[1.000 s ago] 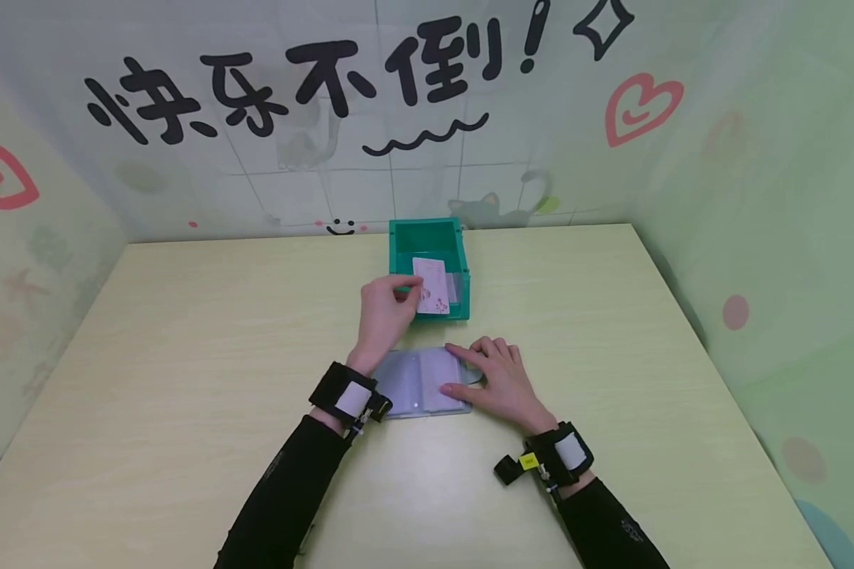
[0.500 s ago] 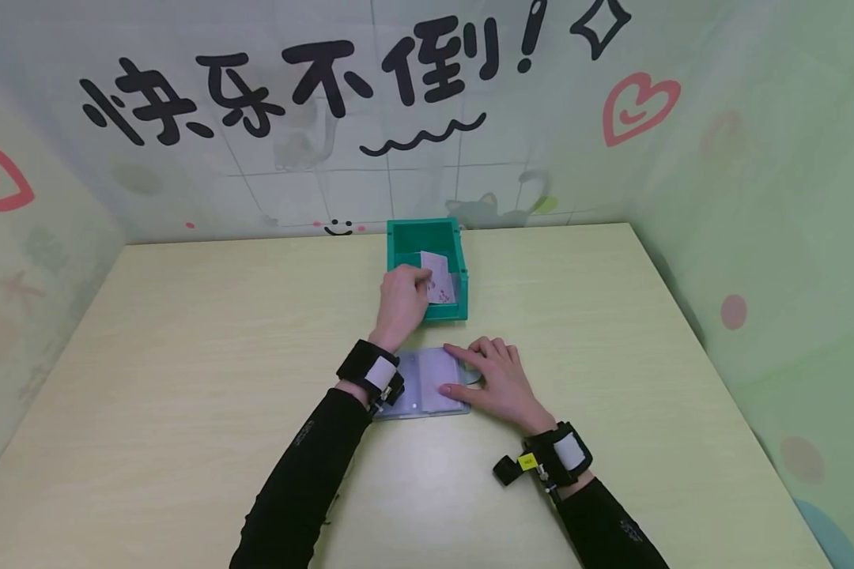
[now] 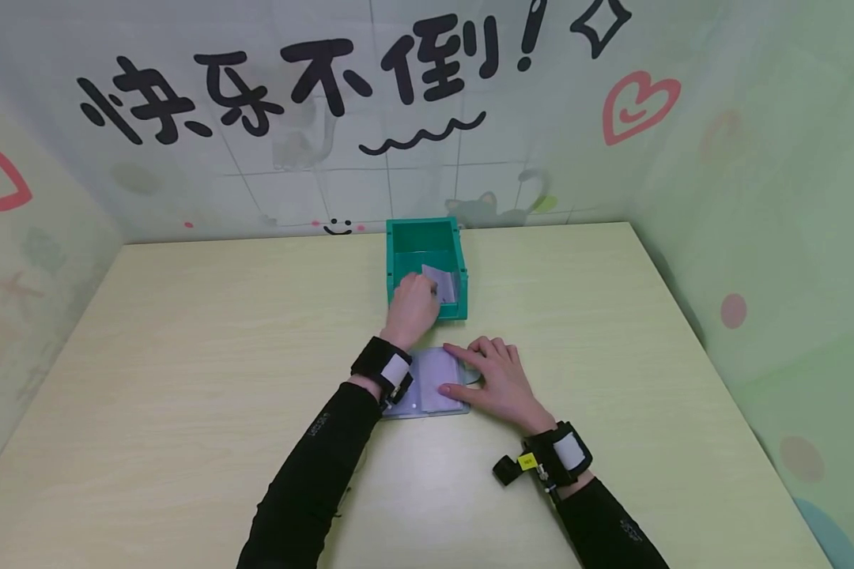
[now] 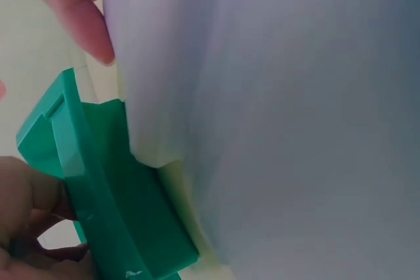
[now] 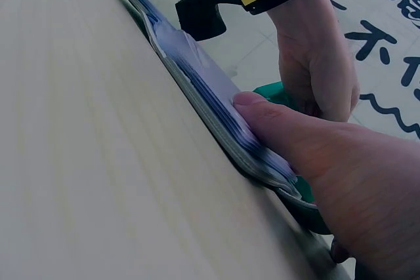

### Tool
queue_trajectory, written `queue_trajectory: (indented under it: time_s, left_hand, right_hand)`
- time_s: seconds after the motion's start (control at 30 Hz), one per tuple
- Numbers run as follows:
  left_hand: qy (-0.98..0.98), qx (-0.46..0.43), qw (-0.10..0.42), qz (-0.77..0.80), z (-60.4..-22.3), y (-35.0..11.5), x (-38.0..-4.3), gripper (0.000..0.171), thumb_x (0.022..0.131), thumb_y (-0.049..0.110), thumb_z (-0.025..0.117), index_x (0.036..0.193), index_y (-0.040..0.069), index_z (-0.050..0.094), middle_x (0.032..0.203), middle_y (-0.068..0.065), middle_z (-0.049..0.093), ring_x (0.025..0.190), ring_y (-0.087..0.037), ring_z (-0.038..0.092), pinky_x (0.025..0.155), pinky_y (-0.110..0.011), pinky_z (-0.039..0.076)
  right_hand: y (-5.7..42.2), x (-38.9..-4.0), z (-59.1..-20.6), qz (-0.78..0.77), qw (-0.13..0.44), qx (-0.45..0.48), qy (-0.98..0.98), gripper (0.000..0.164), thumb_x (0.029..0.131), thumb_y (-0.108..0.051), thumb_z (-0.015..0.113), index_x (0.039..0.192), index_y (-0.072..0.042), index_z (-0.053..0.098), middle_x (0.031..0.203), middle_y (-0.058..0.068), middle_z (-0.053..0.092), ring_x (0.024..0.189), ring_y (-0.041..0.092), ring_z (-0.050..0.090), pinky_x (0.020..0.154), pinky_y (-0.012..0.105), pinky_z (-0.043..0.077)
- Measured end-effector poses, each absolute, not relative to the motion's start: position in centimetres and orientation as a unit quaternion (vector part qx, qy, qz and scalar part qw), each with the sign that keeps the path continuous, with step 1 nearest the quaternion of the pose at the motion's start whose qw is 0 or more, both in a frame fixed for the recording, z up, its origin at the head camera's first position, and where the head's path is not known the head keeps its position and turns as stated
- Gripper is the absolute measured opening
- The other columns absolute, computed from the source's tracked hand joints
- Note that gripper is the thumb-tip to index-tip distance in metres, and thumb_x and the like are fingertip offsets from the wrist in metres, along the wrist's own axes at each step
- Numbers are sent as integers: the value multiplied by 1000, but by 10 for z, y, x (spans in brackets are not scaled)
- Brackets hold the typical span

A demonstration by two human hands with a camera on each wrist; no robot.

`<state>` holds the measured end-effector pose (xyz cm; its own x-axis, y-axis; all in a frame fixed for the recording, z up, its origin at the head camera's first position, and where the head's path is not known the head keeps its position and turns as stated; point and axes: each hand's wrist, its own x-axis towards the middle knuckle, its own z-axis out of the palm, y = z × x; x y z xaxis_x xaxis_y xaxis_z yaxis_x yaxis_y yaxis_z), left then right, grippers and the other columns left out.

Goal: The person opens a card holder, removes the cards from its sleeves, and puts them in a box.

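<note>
At the open front of the green box (image 3: 427,237), my left hand (image 3: 410,308) has curled fingers at the left edge of a pink card (image 3: 441,284). The card tilts inside the box; its lower left part is hidden by the hand. The left wrist view shows the fingers (image 4: 33,204) beside the box wall (image 4: 92,175). Nearer me, a small card album (image 3: 437,379) with pale purple sleeves lies spread on the table. My right hand (image 3: 501,383) rests on its right side, thumb and index finger extended. Its thumb (image 5: 269,113) presses the stacked sleeves (image 5: 210,96) in the right wrist view.
The pale wooden table (image 3: 221,356) spreads around the box and album. A printed backdrop (image 3: 292,182) rises behind its far edge, and a green panel (image 3: 768,237) stands on the right. My left forearm (image 3: 313,466) covers part of the album's left side.
My left hand has moved right and slightly forward, and the pink card has turned and sunk lower into the box. The right hand stays on the album.
</note>
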<state>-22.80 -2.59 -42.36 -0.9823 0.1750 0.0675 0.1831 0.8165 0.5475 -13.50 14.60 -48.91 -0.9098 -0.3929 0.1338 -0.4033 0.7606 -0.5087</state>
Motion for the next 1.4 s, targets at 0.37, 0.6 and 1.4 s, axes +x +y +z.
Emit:
queue_trajectory:
  time_s: [0.37,0.6,1.4]
  left_hand:
    - [-961,-106,-42,-250,-426,-20,-224,41,100,10,46,60,6,49,67,-8,43,74,-27,48,70,-31,34]
    - [-965,-115,-31,-233,-424,-19,-219,41,103,15,42,70,0,61,87,-19,62,93,-33,56,97,-46,43]
    - [-896,-110,-115,-415,-431,-92,-126,19,96,8,57,100,6,75,87,-2,72,78,-12,59,74,-27,49]
  right_hand:
    - [145,-134,-487,274,17,212,-938,69,82,-54,75,142,-23,59,106,2,51,100,20,40,87,39,27]
    - [145,-133,-486,271,19,212,-939,69,82,-54,75,141,-23,59,105,2,52,99,20,41,86,38,26]
    - [130,-132,-476,284,12,167,-944,55,86,-47,72,135,-22,64,99,5,51,98,25,40,81,41,22]
